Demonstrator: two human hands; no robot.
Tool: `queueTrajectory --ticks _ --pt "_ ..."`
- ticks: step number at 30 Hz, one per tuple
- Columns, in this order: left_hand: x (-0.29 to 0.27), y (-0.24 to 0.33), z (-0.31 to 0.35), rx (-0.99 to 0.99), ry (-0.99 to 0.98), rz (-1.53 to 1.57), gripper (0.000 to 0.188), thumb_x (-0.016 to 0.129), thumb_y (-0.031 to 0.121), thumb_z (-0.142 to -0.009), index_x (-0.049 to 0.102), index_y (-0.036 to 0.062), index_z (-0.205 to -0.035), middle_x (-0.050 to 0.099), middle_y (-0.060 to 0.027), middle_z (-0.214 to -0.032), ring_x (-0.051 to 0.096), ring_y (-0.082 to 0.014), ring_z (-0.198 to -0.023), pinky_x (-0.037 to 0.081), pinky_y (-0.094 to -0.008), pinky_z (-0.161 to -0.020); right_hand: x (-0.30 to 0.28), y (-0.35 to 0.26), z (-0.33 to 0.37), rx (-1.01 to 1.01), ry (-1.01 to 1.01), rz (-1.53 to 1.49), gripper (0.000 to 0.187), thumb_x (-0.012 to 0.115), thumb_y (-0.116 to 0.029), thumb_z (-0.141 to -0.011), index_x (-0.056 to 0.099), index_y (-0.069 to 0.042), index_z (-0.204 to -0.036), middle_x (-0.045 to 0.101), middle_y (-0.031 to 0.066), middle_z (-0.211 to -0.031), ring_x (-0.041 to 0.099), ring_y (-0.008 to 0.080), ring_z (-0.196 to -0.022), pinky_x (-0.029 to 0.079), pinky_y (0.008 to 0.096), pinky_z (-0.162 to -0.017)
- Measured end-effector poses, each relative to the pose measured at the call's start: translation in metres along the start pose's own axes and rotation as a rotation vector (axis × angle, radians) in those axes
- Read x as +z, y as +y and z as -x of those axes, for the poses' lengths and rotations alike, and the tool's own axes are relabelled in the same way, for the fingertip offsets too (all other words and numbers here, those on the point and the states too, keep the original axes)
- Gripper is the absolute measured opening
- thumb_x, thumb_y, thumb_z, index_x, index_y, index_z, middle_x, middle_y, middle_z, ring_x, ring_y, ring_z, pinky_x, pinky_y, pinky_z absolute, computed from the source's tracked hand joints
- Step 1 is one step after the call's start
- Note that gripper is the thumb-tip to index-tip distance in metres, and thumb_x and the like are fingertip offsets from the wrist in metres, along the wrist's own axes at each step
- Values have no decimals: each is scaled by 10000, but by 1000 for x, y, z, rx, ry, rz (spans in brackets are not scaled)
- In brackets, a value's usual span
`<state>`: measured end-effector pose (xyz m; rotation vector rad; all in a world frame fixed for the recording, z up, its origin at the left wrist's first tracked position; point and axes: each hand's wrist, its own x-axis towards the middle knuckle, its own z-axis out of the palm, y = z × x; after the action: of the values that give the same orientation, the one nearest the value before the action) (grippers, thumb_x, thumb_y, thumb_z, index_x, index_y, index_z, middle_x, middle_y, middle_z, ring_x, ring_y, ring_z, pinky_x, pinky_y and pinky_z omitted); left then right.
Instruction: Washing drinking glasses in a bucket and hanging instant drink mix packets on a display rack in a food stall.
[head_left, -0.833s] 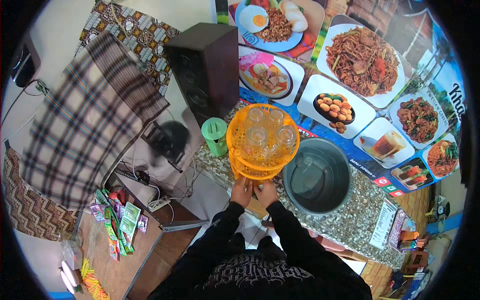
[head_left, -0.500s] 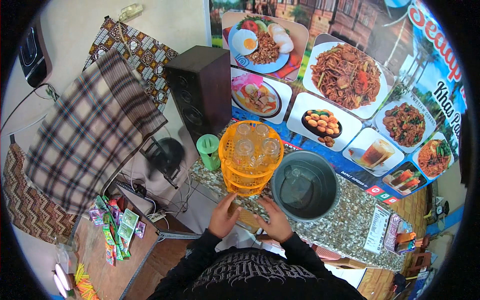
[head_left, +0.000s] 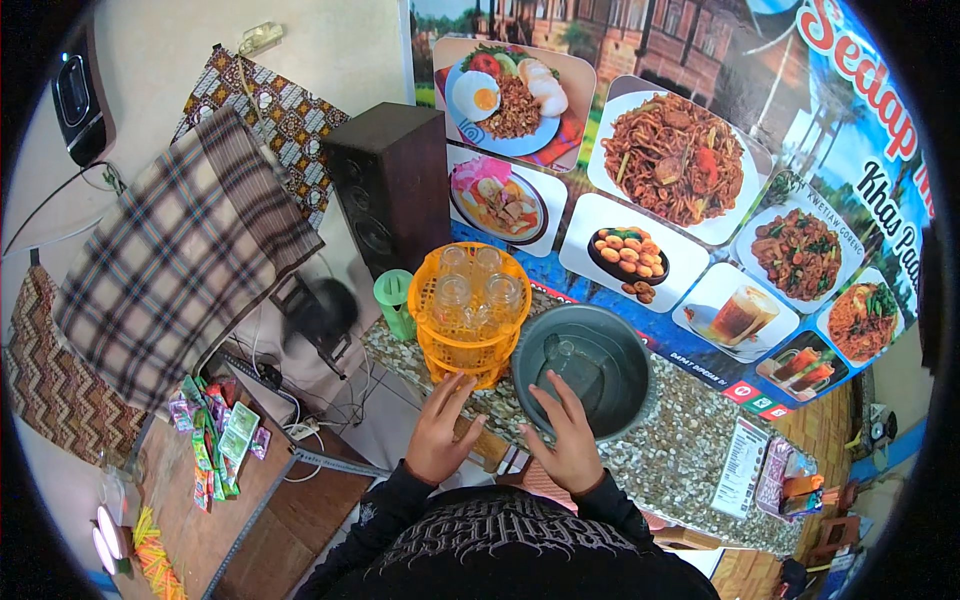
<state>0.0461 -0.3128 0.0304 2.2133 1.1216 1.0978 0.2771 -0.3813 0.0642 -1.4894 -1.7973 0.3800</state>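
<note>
My left hand [head_left: 441,432] hovers with fingers spread by the near side of an orange plastic basket rack [head_left: 470,355]. Several clear glass mugs [head_left: 453,293] stand in the rack's top tier. My right hand [head_left: 566,440], also open, is raised at the near rim of a round grey basin [head_left: 640,385]. Inside the basin lies a clear glass [head_left: 562,352], apparently in water. Neither hand holds anything. A small wooden piece [head_left: 488,450] shows between my hands at the counter's near edge.
The speckled stone counter [head_left: 680,455] also carries a green plastic cup [head_left: 397,300] and a price sheet [head_left: 741,466]. Behind stands a dark speaker [head_left: 392,190] against a food banner [head_left: 560,200]. On the left, sachets [head_left: 222,440] lie on a wooden table [head_left: 190,500].
My hands have moved apart and lifted their fingers, the right one going toward the basin. The view has shifted, so rack and basin appear slightly further left.
</note>
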Motion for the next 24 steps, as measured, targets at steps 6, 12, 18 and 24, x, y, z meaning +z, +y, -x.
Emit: queueTrajectory --ticks 6,12,18,24 --pt "19 27 -5 -61 37 -10 642 814 128 -915 565 -13 -1490 558 -268 -1511 557 -446 -1391 468 -470 -1152 -22 24 -5 -58 -16 -14 523 769 -178 -970 610 -48 -1451 416 228 -1650 429 437 -1514 399 487 -1206" --pt "14 50 -40 -114 120 -57 634 779 155 -950 536 -20 -1509 544 -284 -1511 553 -459 -1382 469 -470 -1147 -49 34 -46 -127 -30 -54 517 746 -179 -986 594 -64 -1466 405 245 -1646 410 469 -1512 391 531 -1212" --pt "-6 45 -99 -63 120 -174 660 743 200 -982 476 -19 -1546 508 -304 -1534 519 -471 -1410 448 -471 -1169 -56 57 -139 -295 49 -49 477 716 -177 -1012 587 -25 -1445 450 275 -1601 468 468 -1462 411 492 -1202" --pt "0 -16 -132 -103 418 -363 632 745 217 -975 494 -70 -1479 547 -307 -1462 531 -484 -1351 437 -506 -1154 -19 90 -262 -342 -15 -205 389 653 -202 -1046 612 -1 -1376 614 232 -1446 558 424 -1380 458 462 -1153"
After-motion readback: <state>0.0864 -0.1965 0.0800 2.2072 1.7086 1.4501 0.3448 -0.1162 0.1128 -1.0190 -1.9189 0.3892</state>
